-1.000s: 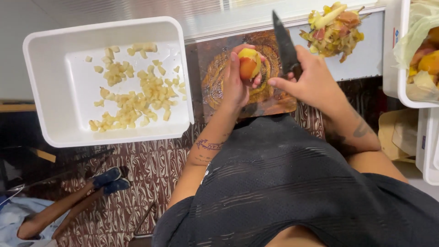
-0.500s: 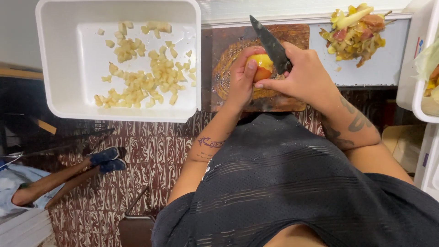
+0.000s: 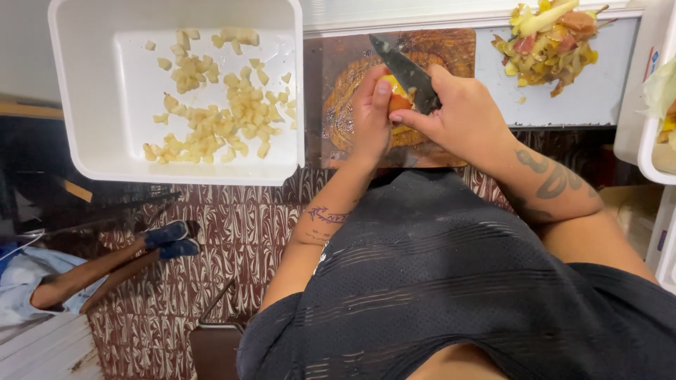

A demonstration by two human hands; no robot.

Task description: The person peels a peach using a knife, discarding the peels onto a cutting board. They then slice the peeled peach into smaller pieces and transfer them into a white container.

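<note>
My left hand (image 3: 370,116) grips a small yellow and red fruit (image 3: 396,98) over a patterned brown cutting board (image 3: 451,53). My right hand (image 3: 465,116) holds a dark-bladed knife (image 3: 403,67), with the blade laid against the fruit's top and pointing up and to the left. Part of the fruit is hidden by my fingers.
A white rectangular tray (image 3: 98,91) with several pale diced pieces (image 3: 218,105) sits left of the board. A heap of peels and scraps (image 3: 549,39) lies on the grey counter at the upper right. White bins (image 3: 651,84) stand at the right edge. Another person's legs (image 3: 105,264) are at the lower left.
The knife, raised upright a second ago, has come down onto the fruit. Both hands stay together over the board while the view has shifted.
</note>
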